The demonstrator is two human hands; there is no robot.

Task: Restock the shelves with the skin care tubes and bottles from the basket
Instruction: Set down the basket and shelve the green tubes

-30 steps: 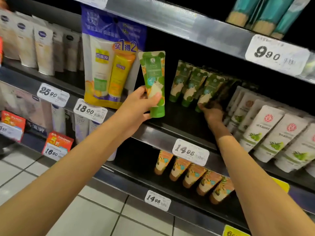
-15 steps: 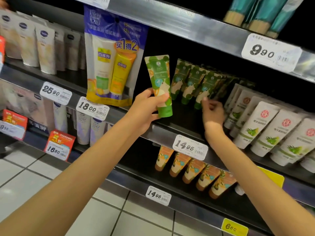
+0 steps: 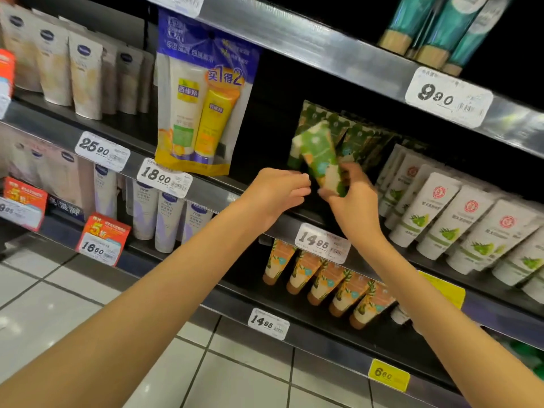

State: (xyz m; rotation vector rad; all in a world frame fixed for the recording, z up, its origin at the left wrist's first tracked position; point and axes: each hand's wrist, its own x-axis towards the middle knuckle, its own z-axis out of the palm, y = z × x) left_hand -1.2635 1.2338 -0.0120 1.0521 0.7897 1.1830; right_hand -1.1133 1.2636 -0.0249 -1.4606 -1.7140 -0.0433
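Mid-placement I'd say: right hand [image 3: 353, 201] pinches the cap end of the green-and-cream patterned plastic tube [image 3: 319, 156], tilted before the matching green tubes [image 3: 357, 138] on the dark metal shelf [image 3: 215, 191], left hand [image 3: 276, 189] loosely curled beside it, empty, so next it needs standing upright in that row.

The left arm [image 3: 141, 313] and right arm [image 3: 447, 307] are bare and slim, with skin showing all the way along. The left hand [image 3: 276, 192] and right hand [image 3: 354, 206] are bare too.
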